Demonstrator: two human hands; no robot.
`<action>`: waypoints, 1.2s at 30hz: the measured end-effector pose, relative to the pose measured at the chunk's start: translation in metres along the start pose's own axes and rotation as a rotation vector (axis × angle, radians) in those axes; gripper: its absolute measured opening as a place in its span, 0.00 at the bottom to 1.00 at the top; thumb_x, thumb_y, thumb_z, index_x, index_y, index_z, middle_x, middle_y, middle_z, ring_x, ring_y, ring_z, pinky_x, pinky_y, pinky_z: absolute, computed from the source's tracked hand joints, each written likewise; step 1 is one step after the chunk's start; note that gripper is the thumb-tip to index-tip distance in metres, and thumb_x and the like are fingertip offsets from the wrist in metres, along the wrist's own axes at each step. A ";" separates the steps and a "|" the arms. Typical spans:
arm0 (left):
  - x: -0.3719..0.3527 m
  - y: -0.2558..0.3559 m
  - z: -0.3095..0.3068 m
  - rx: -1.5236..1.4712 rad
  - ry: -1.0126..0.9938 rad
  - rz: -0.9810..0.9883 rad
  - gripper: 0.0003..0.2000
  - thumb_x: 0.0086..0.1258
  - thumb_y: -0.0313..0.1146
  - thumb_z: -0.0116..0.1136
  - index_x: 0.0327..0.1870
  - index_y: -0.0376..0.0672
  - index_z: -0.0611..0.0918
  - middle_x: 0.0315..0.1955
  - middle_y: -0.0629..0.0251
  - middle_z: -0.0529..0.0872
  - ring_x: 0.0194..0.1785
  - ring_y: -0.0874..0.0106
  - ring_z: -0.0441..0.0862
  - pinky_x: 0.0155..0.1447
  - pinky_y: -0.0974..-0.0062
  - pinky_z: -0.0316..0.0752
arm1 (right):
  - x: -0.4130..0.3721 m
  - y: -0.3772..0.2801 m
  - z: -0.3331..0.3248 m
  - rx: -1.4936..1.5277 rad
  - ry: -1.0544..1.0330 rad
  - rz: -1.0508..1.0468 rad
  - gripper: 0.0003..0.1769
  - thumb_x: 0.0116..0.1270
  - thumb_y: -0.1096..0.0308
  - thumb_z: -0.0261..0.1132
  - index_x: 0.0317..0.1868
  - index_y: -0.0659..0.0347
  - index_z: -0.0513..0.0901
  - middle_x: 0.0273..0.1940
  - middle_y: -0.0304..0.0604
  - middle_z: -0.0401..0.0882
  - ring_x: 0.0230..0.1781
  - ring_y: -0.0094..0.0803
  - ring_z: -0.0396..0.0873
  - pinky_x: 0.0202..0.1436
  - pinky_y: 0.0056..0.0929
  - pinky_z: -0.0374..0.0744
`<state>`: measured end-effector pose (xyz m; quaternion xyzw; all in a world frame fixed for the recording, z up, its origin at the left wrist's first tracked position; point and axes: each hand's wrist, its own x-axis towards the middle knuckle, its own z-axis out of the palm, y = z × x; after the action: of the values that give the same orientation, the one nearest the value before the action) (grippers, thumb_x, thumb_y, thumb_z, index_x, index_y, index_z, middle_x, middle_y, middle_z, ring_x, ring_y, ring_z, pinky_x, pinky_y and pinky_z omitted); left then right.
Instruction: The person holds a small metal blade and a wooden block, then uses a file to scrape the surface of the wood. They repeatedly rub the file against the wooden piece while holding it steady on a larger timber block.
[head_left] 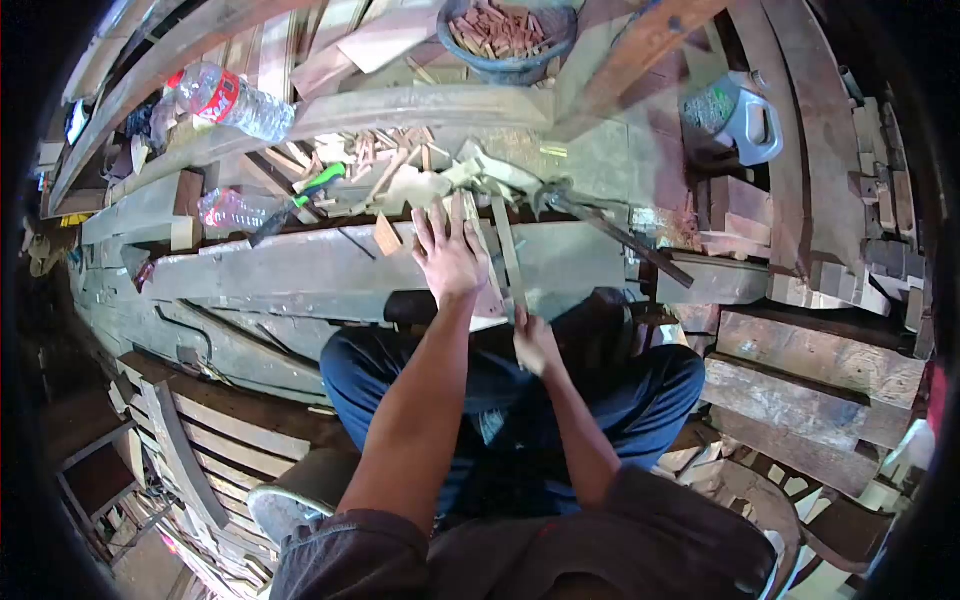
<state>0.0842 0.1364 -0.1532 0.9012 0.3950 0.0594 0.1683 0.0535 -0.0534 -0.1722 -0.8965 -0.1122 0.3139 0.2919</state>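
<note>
My left hand lies flat with its fingers spread on a narrow wooden board, which sits across the bench beam and points toward my lap. My right hand is closed round the near end of a long, thin, flat bar-like tool, whose far part runs alongside the board's right edge. A hammer lies on the bench to the right of it. Left of my left hand is a small tan wood piece. Wood offcuts are heaped just beyond my left fingertips.
A green-handled tool lies among scraps near two plastic bottles. Behind the bench stands a tub of wood pieces. A grey-blue jug is at the upper right, with stacked planks below. Slatted wood lies lower left.
</note>
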 end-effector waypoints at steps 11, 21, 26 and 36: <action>0.004 0.001 0.002 0.024 -0.003 -0.007 0.27 0.78 0.44 0.41 0.78 0.63 0.62 0.78 0.62 0.58 0.83 0.53 0.45 0.78 0.46 0.49 | -0.019 0.003 0.006 -0.031 0.199 -0.160 0.25 0.80 0.53 0.48 0.40 0.69 0.78 0.29 0.67 0.80 0.34 0.69 0.80 0.39 0.62 0.78; -0.001 0.001 0.000 0.043 -0.004 -0.004 0.27 0.78 0.43 0.41 0.78 0.62 0.62 0.78 0.61 0.59 0.82 0.54 0.45 0.79 0.48 0.48 | 0.013 0.012 0.002 -0.056 0.140 -0.321 0.19 0.79 0.58 0.50 0.41 0.66 0.79 0.31 0.66 0.80 0.34 0.66 0.80 0.35 0.58 0.78; 0.001 0.001 -0.001 0.035 -0.009 -0.012 0.28 0.78 0.42 0.41 0.79 0.63 0.61 0.78 0.63 0.58 0.82 0.53 0.46 0.78 0.48 0.49 | -0.034 0.005 -0.006 0.021 0.106 -0.032 0.24 0.78 0.53 0.52 0.40 0.69 0.79 0.33 0.68 0.81 0.39 0.69 0.79 0.40 0.63 0.76; 0.010 -0.001 0.001 0.040 0.024 -0.007 0.27 0.79 0.43 0.39 0.79 0.65 0.60 0.79 0.62 0.58 0.82 0.54 0.46 0.78 0.48 0.49 | -0.034 0.005 0.003 0.072 0.345 -0.188 0.22 0.79 0.55 0.48 0.47 0.65 0.82 0.39 0.69 0.81 0.44 0.67 0.79 0.48 0.60 0.77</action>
<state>0.0906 0.1440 -0.1543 0.9022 0.4013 0.0616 0.1457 0.0252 -0.0692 -0.1596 -0.9115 -0.1324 0.1310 0.3666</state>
